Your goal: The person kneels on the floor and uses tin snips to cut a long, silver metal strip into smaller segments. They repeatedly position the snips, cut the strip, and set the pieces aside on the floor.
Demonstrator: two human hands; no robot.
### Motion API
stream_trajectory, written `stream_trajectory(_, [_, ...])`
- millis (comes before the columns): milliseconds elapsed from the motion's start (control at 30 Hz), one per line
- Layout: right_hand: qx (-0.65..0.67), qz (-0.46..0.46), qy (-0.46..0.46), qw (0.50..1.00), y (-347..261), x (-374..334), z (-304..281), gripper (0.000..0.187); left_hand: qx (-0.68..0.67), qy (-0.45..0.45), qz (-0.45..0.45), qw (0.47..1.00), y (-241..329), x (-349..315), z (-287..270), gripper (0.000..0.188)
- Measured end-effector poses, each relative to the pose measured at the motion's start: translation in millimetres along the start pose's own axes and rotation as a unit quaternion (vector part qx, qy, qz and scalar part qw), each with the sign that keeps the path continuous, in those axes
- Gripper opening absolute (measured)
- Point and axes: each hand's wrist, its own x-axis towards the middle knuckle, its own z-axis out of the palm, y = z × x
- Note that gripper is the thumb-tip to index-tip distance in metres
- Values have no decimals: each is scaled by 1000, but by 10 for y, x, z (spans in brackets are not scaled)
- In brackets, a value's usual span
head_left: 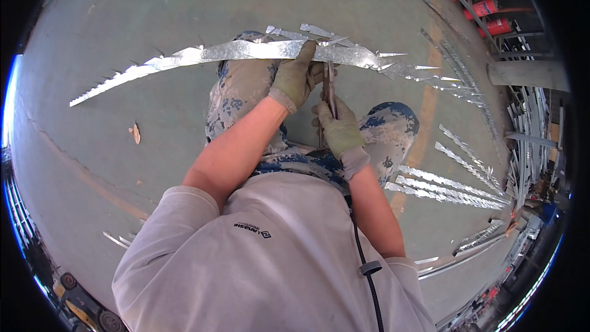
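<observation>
A long shiny sheet-metal strip [184, 56] with a jagged, spiked edge stretches across my knees from far left to right. My left hand [296, 77], in a worn olive glove, is closed on the strip near its middle. My right hand [337, 128], gloved the same way, grips the handles of metal snips [329, 86]. The snips' blades point up at the strip just right of my left hand. My legs in blue camouflage trousers lie under both hands.
Several more spiked metal strips [448, 184] lie on the grey-green floor at my right. A metal rack [528, 123] and red canisters [485, 7] stand at the far right. A dry leaf [136, 133] lies on the floor at left.
</observation>
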Motion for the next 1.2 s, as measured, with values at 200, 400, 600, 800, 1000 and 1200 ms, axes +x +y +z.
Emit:
stream_trajectory(200, [62,18,29,997,102,71,140,44,-9,3,-7,1000,19,-22,29,38])
stream_trajectory(400, [7,5,86,996,340,230,331,39,-12,14,-23,1000,52,-50,74,31])
stream_trajectory(600, [-58,35,135,988,186,227,391,39,-33,18,-20,999,57,-51,96,31])
stream_trajectory(800, [-59,60,140,987,125,231,376,40,133,-19,-73,988,66,-182,122,28])
stream_trajectory(1000, [12,69,68,995,19,151,282,37,182,-23,-102,978,86,-196,160,23])
stream_trajectory(1200, [459,114,-127,872,43,-253,-17,56,88,-32,-129,987,72,-212,187,21])
